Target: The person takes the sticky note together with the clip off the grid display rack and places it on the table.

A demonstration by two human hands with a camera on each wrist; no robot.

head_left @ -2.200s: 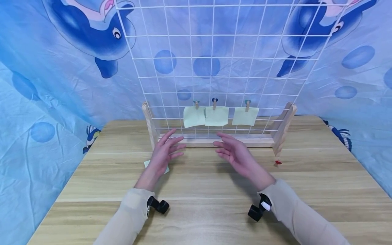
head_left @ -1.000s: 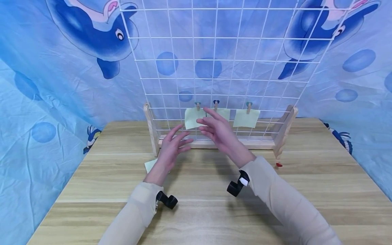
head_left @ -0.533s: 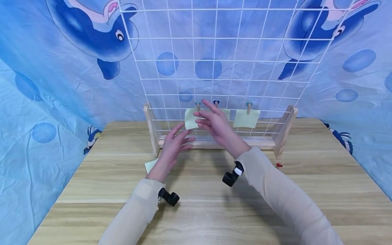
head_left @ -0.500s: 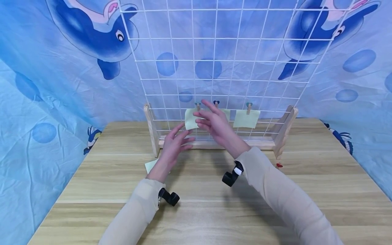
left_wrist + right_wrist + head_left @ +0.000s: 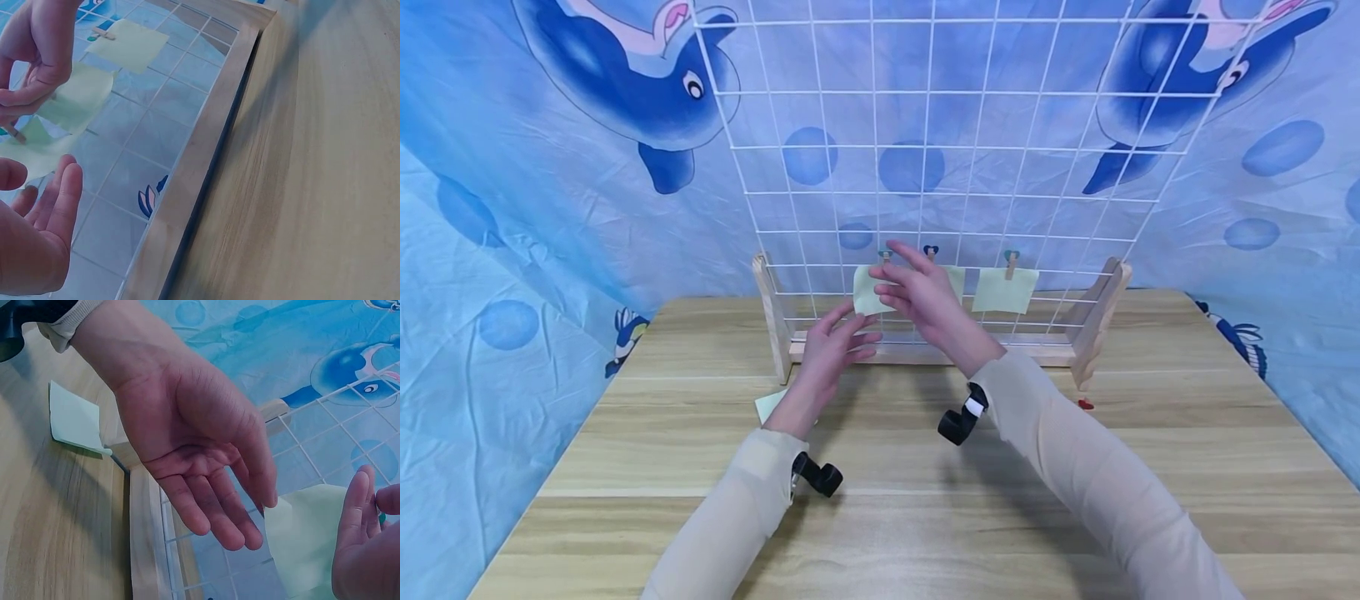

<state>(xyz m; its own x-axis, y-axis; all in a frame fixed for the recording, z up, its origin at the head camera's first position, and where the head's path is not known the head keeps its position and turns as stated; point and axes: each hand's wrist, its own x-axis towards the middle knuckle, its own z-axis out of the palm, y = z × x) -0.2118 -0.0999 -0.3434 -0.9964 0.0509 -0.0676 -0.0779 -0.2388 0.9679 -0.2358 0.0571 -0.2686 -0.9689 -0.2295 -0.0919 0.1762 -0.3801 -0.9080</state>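
Note:
Three pale green paper notes hang on the white wire grid (image 5: 928,148), each under a small wooden clothespin with a heart. My left hand (image 5: 829,354) pinches the lower left corner of the left note (image 5: 867,292) between thumb and index finger; its other fingers stay loose. At that note's top, thumb and index finger of my right hand (image 5: 928,300) close around the teal-heart clothespin (image 5: 886,254). This hand partly covers the middle note (image 5: 956,280) below its dark blue-heart clothespin (image 5: 931,251). The right note (image 5: 1004,290) hangs from another teal-heart clothespin (image 5: 1011,265), apart from both hands.
The grid stands in a wooden base (image 5: 906,354) on the wooden table (image 5: 880,533). More pale green paper (image 5: 74,419) lies on the table by the left forearm. A small red-heart piece (image 5: 1086,404) lies near the right foot. A blue dolphin-print cloth (image 5: 542,242) hangs behind.
Both hands started apart in front of the base. The right hand moved left and up to the left note's clothespin; the left moved right and up to that note's corner. Lately they only shift slightly.

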